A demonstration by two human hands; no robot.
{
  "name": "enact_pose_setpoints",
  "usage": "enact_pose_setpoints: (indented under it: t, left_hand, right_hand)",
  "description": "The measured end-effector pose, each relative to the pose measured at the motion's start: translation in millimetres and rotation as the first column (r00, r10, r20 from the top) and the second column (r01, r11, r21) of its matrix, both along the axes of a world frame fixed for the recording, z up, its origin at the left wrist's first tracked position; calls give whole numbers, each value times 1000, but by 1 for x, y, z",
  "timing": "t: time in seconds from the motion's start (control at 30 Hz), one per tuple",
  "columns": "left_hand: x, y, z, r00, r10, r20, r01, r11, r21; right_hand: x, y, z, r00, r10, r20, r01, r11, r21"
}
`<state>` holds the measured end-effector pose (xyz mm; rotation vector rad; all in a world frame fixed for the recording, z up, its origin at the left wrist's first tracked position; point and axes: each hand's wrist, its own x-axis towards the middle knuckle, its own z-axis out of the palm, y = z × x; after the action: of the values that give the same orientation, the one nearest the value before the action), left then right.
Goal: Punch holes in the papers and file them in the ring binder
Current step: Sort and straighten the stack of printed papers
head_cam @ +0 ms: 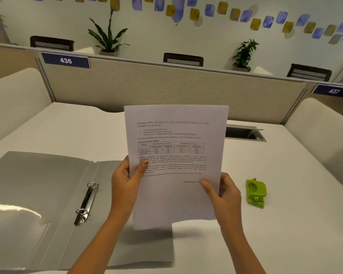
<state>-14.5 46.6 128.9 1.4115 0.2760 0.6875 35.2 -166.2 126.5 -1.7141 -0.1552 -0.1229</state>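
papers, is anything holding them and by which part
Both hands hold the papers: the left hand pinches the left edge, thumb on the printed side; the right hand pinches the right edge lower down.

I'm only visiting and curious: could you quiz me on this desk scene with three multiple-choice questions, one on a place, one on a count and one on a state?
1. Where is the green hole punch?
A. on the desk, right of the held papers
B. on a chair
C. on top of the partition

2. How many rings show on the open ring binder?
A. one
B. two
C. four

3. What state are the papers in?
A. filed on the rings
B. held up off the desk by the left hand and right hand
C. crumpled into a ball

Answers:
1 A, the punch lies on the desk beyond the right hand.
2 B, one ring stands at each end of the metal spine.
3 B, fingers of both hands pinch the lower part of the papers.
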Motion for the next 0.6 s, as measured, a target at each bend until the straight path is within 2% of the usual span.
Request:
enact_pose_setpoints:
  t: [0.1, 0.17, 0.27, 0.37, 0.43, 0.6]
  left_hand:
    - [13, -1, 6, 996, 87, 38, -83, 992, -98]
    - [24, 0, 6, 991, 128, 31, -120, 974, -195]
    - [39, -4, 2, 987, 158, 1, -149, 932, -332]
    - [52, -26, 0, 988, 151, 25, -123, 878, -463]
    - [58, -43, -2, 990, 139, 25, -107, 853, -510]
    - [65, -48, -4, 997, 75, 22, -52, 850, -524]
  right_hand:
    - [13, -17, 3, 998, 27, -64, -23, 997, 67]
    - [20, -27, 2, 983, 73, -167, -38, 978, 204]
    - [21, -28, -1, 943, 208, -261, -44, 853, 520]
    - [16, -13, -1, 926, 293, -237, -74, 758, 648]
    - [11, 0, -2, 934, 267, -238, -59, 772, 633]
    - [22, 2, -9, 972, -21, -234, 119, 903, 413]
